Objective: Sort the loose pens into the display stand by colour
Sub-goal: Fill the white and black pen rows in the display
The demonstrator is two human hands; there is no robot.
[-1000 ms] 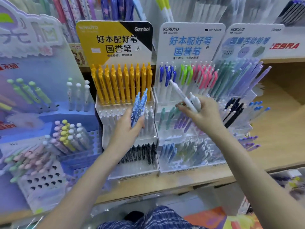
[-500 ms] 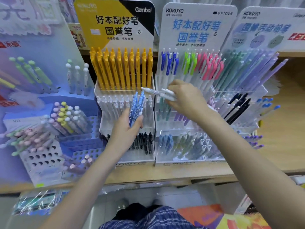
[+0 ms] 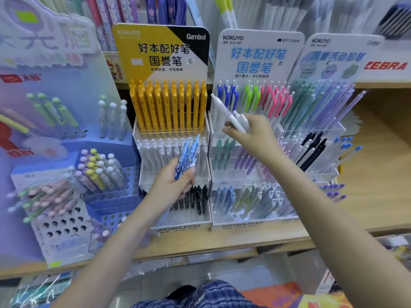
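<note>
My left hand (image 3: 175,185) grips a small bundle of blue patterned pens (image 3: 189,152) in front of the yellow-and-black Gambol display stand (image 3: 178,226). My right hand (image 3: 253,136) holds a few white pens (image 3: 231,115) at the upper left of the pale blue Kokuyo display stand (image 3: 242,225); their tips point up and left toward the dark blue pens (image 3: 226,94) in its top row. That row runs on through green pens (image 3: 251,96) and pink pens (image 3: 275,101).
Orange pens (image 3: 169,105) fill the Gambol stand's top tier, white ones the middle, black pens (image 3: 198,198) the bottom. A third stand (image 3: 320,107) with pastel pens is on the right, a blue perforated holder (image 3: 66,230) on the left. All stand on a wooden shelf (image 3: 367,174).
My right hand rose with the white pens from the middle tier to the top left of the pale blue stand. My left hand with the blue bundle stayed in place. The camera tilted.
</note>
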